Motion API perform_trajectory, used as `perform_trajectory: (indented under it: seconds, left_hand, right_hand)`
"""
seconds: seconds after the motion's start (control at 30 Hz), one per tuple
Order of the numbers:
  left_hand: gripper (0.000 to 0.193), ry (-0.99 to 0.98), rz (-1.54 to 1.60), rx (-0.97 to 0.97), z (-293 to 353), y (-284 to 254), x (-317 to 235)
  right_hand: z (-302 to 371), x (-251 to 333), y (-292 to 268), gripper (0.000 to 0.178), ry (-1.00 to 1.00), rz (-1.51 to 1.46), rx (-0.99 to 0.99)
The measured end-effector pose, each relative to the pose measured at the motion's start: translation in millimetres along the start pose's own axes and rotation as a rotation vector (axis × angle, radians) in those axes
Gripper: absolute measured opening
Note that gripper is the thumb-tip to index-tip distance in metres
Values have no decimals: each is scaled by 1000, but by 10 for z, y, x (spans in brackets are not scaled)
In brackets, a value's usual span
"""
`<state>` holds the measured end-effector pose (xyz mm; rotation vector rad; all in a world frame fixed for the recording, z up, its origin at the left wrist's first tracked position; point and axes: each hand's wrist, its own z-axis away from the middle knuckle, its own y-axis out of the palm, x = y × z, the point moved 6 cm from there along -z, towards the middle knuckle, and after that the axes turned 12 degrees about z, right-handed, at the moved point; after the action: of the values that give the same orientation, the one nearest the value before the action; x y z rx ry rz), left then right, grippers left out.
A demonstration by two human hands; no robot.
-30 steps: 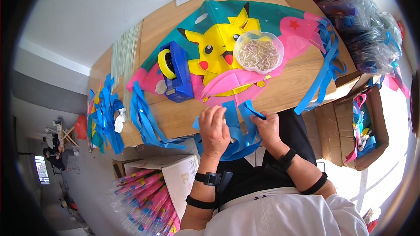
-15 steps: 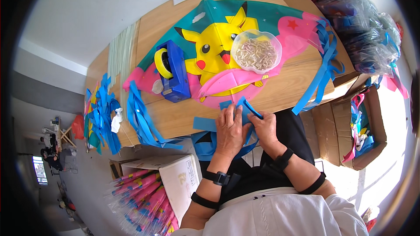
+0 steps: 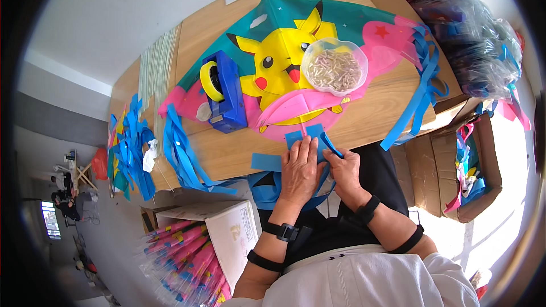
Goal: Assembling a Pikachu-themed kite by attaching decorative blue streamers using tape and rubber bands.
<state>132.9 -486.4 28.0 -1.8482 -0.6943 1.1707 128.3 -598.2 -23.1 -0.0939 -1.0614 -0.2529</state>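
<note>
A kite in green and pink, printed with a yellow cartoon figure, lies spread on the wooden table, its lower tip toward me. At that tip is a blue fabric strip. My left hand lies on it, fingers stretched out and pressing down. Close beside, my right hand pinches a folded edge of the blue strip between thumb and fingers. More blue fabric sticks out left of my left hand and hangs below the table edge. What lies under my palms is hidden.
On the kite stand a blue tape dispenser with yellow tape and a clear bowl of small tubes. Blue streamers hang at left and right. Cartons flank the table; wrapped kites fill one at lower left.
The blue strip at the kite's tip now lies flatter, and more of it shows above my left fingertips. My right hand has moved slightly down, still pinching the fold.
</note>
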Motion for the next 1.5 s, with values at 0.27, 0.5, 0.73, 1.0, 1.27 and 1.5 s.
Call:
perform_trajectory:
  seconds: [0.27, 0.5, 0.73, 1.0, 1.27, 1.5]
  left_hand:
    - [57, 10, -17, 8, 7, 5, -18]
    - [57, 2, -3, 11, 20, 40, -14]
    - [59, -7, -22, 23, 20, 50, -24]
    - [59, -10, -42, 37, 27, 78, -7]
    - [51, 23, -70, -70, 57, 109, 33]
    - [50, 1, -91, -43, 49, 119, 53]
  right_hand:
    - [-20, 8, 5, 19, -77, 27, -27]
    - [-20, 16, -34, 19, -69, 98, -21]
    - [-30, -11, -48, 17, -66, 101, -31]
    - [-31, 50, -96, 11, -240, 292, -77]
    - [227, 514, 96, 24, -959, 943, 49]
    - [281, 519, 157, 25, -1026, 1088, 63]
